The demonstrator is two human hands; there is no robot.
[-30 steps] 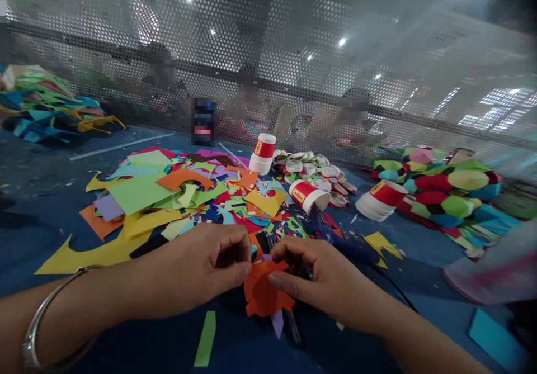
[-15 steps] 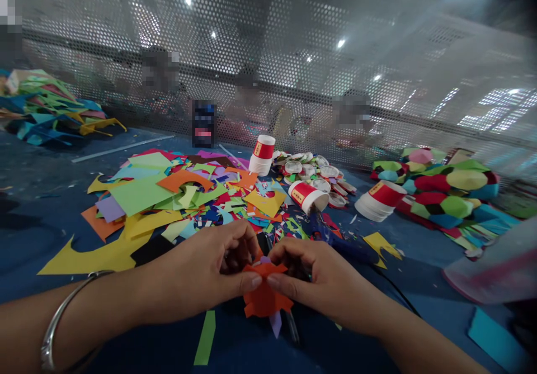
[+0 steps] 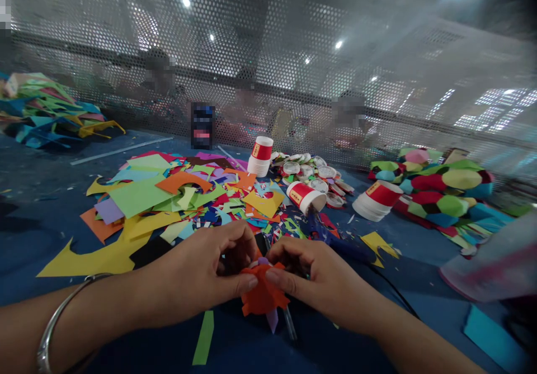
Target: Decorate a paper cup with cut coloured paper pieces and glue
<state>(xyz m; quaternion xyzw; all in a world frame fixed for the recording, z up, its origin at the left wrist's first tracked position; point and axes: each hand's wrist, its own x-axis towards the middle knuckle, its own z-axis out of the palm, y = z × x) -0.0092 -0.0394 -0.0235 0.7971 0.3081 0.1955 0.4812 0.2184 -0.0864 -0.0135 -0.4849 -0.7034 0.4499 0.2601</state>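
Note:
Between my two hands is an orange paper cutout (image 3: 263,294) with small tabs around its edge. A purple paper strip (image 3: 272,321) sticks out below it, and a bit of purple shows at its top. My left hand (image 3: 222,268) pinches the cutout's left upper side, thumb in front. On the right upper side, my right hand (image 3: 302,273) presses its thumb beside the other one. The fingers behind the paper are partly hidden. A clear stick (image 3: 290,323) lies under the cutout on the blue table.
Coloured paper scraps (image 3: 142,195) spread ahead of my hands. A blue glue gun (image 3: 335,242) rests by a tipped paper cup (image 3: 306,196). More cups (image 3: 260,156) stand behind. Folded paper pieces (image 3: 444,187) lie at right, a green strip (image 3: 203,337) in front.
The top edge of the orange cutout has bent back under my thumbs, and its upper tabs show less. Both hands stay at nearly the same place.

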